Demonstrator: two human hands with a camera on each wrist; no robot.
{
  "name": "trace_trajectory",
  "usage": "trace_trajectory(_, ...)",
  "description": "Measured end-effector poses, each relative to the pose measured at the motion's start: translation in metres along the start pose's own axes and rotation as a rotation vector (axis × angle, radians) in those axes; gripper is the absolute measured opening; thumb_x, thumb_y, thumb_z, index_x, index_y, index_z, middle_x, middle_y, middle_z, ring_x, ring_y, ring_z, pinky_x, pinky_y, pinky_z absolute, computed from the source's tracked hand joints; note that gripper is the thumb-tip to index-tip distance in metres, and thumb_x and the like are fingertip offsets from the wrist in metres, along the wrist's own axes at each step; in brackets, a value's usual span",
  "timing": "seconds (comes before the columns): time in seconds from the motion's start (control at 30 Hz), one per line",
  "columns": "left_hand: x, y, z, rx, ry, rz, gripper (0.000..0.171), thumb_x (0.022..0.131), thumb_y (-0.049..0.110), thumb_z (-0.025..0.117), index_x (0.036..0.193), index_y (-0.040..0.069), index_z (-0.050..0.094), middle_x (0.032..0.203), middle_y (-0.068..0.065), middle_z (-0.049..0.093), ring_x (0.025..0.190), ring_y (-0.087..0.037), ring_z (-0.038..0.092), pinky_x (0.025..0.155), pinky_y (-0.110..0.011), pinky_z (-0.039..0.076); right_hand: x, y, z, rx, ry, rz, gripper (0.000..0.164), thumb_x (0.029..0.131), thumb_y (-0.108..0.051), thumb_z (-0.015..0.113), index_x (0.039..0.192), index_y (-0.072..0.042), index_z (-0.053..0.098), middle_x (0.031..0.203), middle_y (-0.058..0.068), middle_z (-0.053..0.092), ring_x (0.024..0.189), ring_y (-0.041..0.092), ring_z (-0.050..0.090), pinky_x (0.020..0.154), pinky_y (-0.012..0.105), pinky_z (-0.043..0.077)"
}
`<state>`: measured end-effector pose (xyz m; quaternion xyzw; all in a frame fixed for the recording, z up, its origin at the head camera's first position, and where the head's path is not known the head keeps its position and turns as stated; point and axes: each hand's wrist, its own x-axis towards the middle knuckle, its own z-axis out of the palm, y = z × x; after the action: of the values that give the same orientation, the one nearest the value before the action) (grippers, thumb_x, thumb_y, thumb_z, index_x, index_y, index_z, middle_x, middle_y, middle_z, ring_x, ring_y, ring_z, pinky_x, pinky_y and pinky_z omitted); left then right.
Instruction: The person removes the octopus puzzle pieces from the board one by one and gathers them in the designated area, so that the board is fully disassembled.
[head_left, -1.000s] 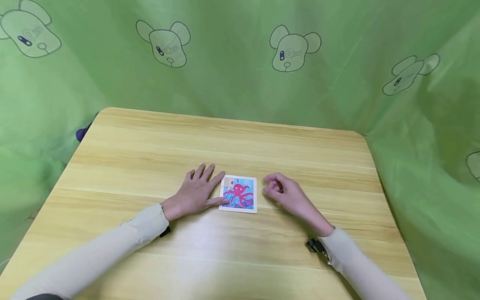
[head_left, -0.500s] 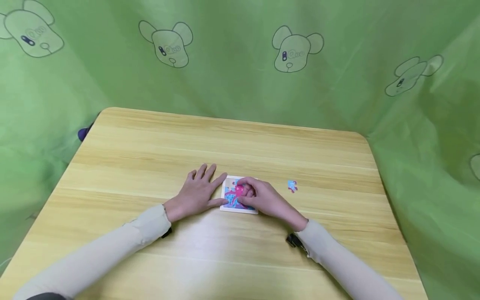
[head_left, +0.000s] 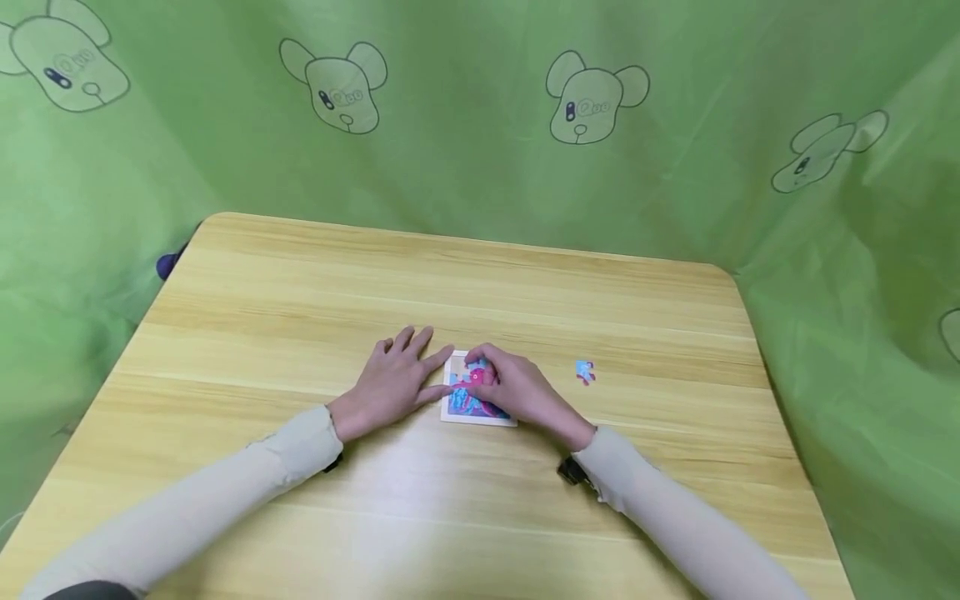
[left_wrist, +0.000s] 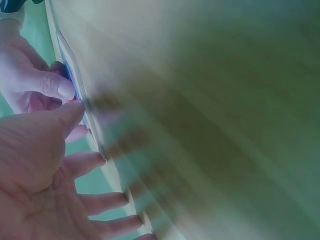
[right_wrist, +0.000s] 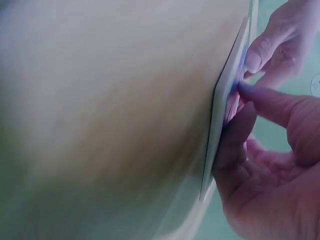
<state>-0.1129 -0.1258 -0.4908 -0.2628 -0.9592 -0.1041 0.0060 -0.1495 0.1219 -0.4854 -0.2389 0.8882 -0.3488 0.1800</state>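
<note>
A small square jigsaw puzzle in a white frame lies flat on the table, showing a pink octopus on blue. Bare backing shows in its upper left corner. My left hand lies at the frame's left side with fingers spread; its thumb touches the frame edge in the left wrist view. My right hand bends over the puzzle's right half, thumb and curled fingers pinching at a piece in the octopus picture, mostly hidden under them. One loose blue and pink puzzle piece lies right of the frame.
The light wood table has rounded far corners. Behind it and at both sides hangs a green curtain printed with bear heads. A dark blue object shows beyond the table's left edge.
My right hand has moved left from beside the frame onto the puzzle, and the loose piece has come into view where it was. My left thumb has shifted slightly up the frame's edge.
</note>
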Motion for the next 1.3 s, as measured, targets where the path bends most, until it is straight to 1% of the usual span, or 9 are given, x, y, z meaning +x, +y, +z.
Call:
trace_trajectory(0.2,-0.001,0.003,0.004,-0.009,-0.005,-0.002,0.066,0.108,0.055,0.065,0.159,0.015,0.060,0.161,-0.028,0.048,0.145,-0.053,0.045,0.101,-0.067,0.050,-0.005,0.001,0.003,-0.037,0.037,-0.007,0.036,0.101,-0.025,0.082,0.129,-0.015,0.062,0.080,0.001,0.054,0.067,0.019,0.049,0.060,0.035,0.039)
trace_trajectory(0.4,-0.001,0.004,0.006,-0.013,0.001,-0.008,0.065,0.108,0.055,0.065,0.159,0.016,0.060,0.161,-0.027,0.048,0.145,-0.053,0.046,0.102,-0.067,0.050,-0.007,-0.007,-0.005,0.001,0.010,0.103,0.048,0.101,-0.021,0.082,0.141,-0.008,0.058,0.083,0.004,0.059,0.068,0.019,0.053,0.062,0.035,0.043)
trace_trajectory(0.47,-0.001,0.004,0.007,-0.013,0.000,-0.007,0.065,0.108,0.054,0.065,0.159,0.016,0.060,0.161,-0.028,0.048,0.145,-0.053,0.046,0.102,-0.067,0.050,-0.007,-0.006,-0.008,-0.001,0.012,0.138,0.048,0.102,-0.021,0.082,0.141,-0.006,0.059,0.082,0.003,0.061,0.067,0.017,0.053,0.063,0.033,0.044)
trace_trajectory(0.53,-0.001,0.004,0.007,-0.017,-0.002,-0.009,0.065,0.108,0.054,0.065,0.160,0.016,0.059,0.162,-0.028,0.048,0.146,-0.053,0.045,0.102,-0.067,0.049,-0.006,-0.003,-0.010,-0.013,0.016,0.150,0.041,0.102,-0.020,0.081,0.136,-0.005,0.062,0.081,0.002,0.061,0.066,0.016,0.053,0.063,0.032,0.043)
trace_trajectory(0.67,-0.001,0.003,0.004,-0.023,-0.010,-0.013,0.066,0.108,0.055,0.064,0.161,0.017,0.058,0.163,-0.028,0.046,0.147,-0.053,0.044,0.103,-0.067,0.049,-0.005,-0.001,-0.013,-0.023,0.022,0.125,0.025,0.103,-0.017,0.079,0.122,-0.006,0.067,0.081,0.002,0.060,0.068,0.017,0.052,0.065,0.032,0.043)
trace_trajectory(0.87,-0.001,0.000,0.006,-0.022,-0.004,-0.012,0.065,0.108,0.054,0.064,0.161,0.016,0.058,0.163,-0.028,0.046,0.147,-0.053,0.044,0.104,-0.068,0.049,-0.001,0.000,-0.013,-0.010,0.023,0.082,0.030,0.102,-0.016,0.080,0.128,-0.008,0.067,0.084,0.002,0.058,0.071,0.018,0.051,0.067,0.034,0.043)
trace_trajectory(1.03,-0.002,-0.001,0.006,-0.006,-0.002,-0.012,0.064,0.109,0.054,0.063,0.161,0.016,0.058,0.163,-0.028,0.046,0.147,-0.053,0.044,0.104,-0.067,0.049,0.001,-0.002,-0.013,-0.044,0.010,0.034,0.017,0.103,-0.018,0.079,0.117,-0.010,0.072,0.083,0.002,0.056,0.073,0.019,0.050,0.068,0.035,0.042)
trace_trajectory(1.23,-0.001,-0.002,0.003,-0.015,-0.004,-0.007,0.066,0.108,0.054,0.064,0.162,0.017,0.057,0.164,-0.028,0.045,0.148,-0.053,0.042,0.105,-0.068,0.047,0.003,-0.004,-0.013,-0.098,-0.041,-0.007,0.031,0.105,-0.020,0.078,0.135,-0.014,0.072,0.086,0.002,0.056,0.077,0.020,0.051,0.068,0.036,0.042)
trace_trajectory(1.3,-0.001,-0.002,0.003,-0.014,-0.003,-0.006,0.066,0.108,0.055,0.064,0.162,0.017,0.057,0.164,-0.028,0.045,0.148,-0.053,0.042,0.105,-0.068,0.047,0.004,-0.004,-0.014,-0.102,-0.059,-0.022,0.031,0.105,-0.019,0.077,0.135,-0.014,0.072,0.086,0.002,0.056,0.077,0.020,0.051,0.068,0.036,0.042)
